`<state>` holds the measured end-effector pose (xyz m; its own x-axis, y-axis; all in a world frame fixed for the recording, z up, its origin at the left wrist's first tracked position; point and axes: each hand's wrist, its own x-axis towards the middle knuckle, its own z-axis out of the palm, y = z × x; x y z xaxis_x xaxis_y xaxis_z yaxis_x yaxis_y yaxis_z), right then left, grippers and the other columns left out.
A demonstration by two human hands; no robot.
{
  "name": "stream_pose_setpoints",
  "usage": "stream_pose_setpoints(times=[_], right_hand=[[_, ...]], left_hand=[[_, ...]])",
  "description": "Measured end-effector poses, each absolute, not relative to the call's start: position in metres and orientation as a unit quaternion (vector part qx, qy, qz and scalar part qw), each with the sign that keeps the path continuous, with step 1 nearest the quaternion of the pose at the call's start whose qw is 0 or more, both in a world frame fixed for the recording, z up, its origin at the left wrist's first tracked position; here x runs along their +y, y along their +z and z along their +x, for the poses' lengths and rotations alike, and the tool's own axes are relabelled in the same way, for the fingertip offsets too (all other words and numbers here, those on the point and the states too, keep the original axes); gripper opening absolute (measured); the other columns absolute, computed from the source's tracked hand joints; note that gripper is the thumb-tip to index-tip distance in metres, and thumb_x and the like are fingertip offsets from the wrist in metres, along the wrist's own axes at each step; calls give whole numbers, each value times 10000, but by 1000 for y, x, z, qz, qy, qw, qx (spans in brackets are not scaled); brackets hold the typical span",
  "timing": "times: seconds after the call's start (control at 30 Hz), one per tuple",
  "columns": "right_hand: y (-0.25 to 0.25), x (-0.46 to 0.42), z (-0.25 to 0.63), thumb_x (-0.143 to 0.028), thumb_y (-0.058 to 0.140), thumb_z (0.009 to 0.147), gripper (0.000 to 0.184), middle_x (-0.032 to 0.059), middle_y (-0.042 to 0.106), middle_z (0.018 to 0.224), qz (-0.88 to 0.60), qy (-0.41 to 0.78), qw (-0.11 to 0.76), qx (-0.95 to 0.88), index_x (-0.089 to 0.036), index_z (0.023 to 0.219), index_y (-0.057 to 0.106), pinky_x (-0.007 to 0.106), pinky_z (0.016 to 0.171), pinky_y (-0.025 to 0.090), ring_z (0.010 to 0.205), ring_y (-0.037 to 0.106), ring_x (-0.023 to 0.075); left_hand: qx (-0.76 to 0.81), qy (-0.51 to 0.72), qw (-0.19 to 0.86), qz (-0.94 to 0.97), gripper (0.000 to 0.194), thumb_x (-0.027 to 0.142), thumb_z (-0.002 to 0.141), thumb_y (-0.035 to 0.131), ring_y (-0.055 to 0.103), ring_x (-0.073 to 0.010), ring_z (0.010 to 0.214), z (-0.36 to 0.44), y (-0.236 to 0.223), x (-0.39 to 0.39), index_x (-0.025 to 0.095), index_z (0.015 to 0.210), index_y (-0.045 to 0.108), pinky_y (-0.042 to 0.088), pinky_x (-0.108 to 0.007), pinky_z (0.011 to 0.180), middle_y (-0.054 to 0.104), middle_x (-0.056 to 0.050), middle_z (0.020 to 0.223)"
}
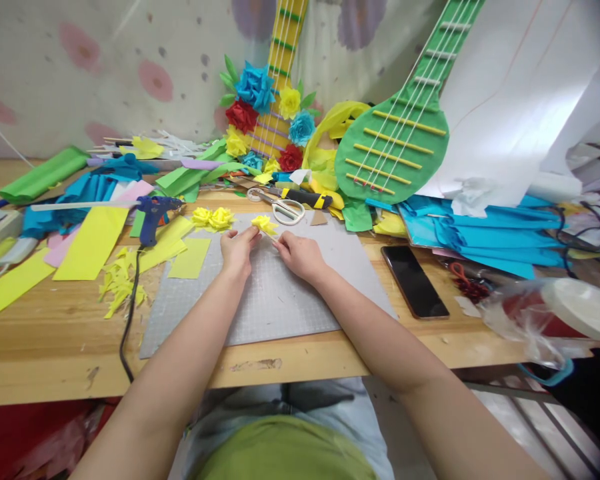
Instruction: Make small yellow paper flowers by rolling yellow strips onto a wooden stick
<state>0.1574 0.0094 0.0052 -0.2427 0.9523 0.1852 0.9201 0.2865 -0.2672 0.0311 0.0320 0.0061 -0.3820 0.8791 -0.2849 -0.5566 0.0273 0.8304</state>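
Observation:
Over the grey cutting mat [290, 310], my left hand [238, 253] pinches a small yellow paper flower [264, 225] by its edge. My right hand [300, 255] grips a thin stick [271, 237] whose far end meets the flower; how the two join is too small to see. Left of my left hand are a pair of yellow paper roses [213, 219] and a yellow paper square [190, 259]. White-handled scissors [287, 211] lie open-bladed just beyond my hands, with a black and yellow utility knife [307, 198] behind them.
A blue glue gun [151, 220] stands at left, its cord running to the front edge. Yellow paper scraps [121, 283] lie beside it. A phone [414, 281] is at right. Behind stand a green paper lute [393, 150] and a flower-decorated yellow one [275, 123]; blue paper [485, 233] is stacked at right.

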Motion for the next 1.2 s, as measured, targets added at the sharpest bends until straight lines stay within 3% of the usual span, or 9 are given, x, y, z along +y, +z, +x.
stream_pose_setpoints(times=[0.17,0.43,0.67,0.97,1.2], right_hand=[[3,9,159,-411,354,872,273,13,661,794,-600,49,159,-783,-211,885,539,235,577,288,699,591,147],[3,10,159,-420,370,862,265,1,656,775,-593,58,177,-783,-215,866,538,231,572,286,689,587,139],[3,12,165,-419,364,863,277,2,659,767,-583,61,181,-790,-215,861,552,229,566,281,677,581,135],[6,13,169,-387,484,791,195,-15,646,740,-575,77,188,-793,-210,827,557,217,565,279,637,548,117],[17,16,192,-339,529,738,143,-23,623,707,-507,109,143,-843,-204,769,564,211,565,273,616,500,99]], left_hand=[[488,654,549,180,474,28,592,628,614,-122,614,29,3,34,179,888,290,524,-290,666,568,11,665],[499,672,519,172,446,-6,567,606,589,-75,572,31,8,35,191,795,276,519,-269,697,508,64,634],[496,657,536,189,422,52,605,616,624,-133,660,29,6,32,183,858,304,522,-314,693,572,2,704],[507,656,525,192,432,80,594,631,624,-147,707,29,5,33,184,864,310,523,-338,698,569,-10,741],[529,678,468,204,398,91,574,620,610,-134,709,21,5,38,191,787,299,530,-316,648,532,7,730]])
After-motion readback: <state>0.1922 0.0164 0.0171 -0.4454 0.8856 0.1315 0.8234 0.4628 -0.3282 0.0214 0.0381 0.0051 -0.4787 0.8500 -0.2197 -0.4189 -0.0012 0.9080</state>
